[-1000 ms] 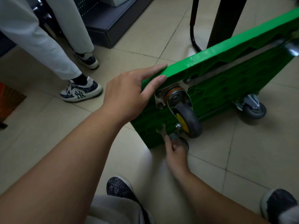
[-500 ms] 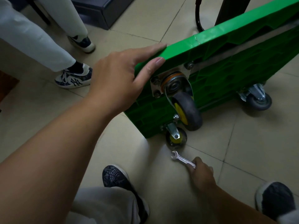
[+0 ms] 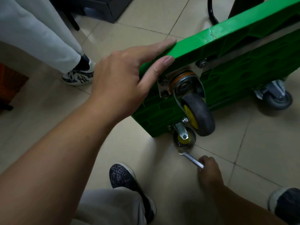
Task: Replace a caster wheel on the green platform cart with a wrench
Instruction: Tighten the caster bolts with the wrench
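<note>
Your green platform cart (image 3: 243, 51) stands tipped on its long edge on the tiled floor (image 3: 259, 151), underside facing you. Your left hand (image 3: 123, 82) steadies the upper edge at the near corner: its fingers (image 3: 162, 43) lie straight over the rim, and the thumb (image 3: 160, 64) presses flat on the underside just beside the mounting plate (image 3: 163, 88). Nothing is clasped in that hand.

The upper caster wheel (image 3: 199, 114), black with a yellow hub, hangs from that plate. The lower caster wheel (image 3: 184, 138) sits at the bottom corner against the floor. A third caster (image 3: 277, 99) shows further along.

Your right hand (image 3: 210, 172) is low at the floor, fingers curled round the handle end of the wrench (image 3: 190, 159). The wrench shaft runs out from the fist toward the cart, its open end just at the lower caster's tread; contact cannot be confirmed. Your shoe (image 3: 121, 176) is planted near.
</note>
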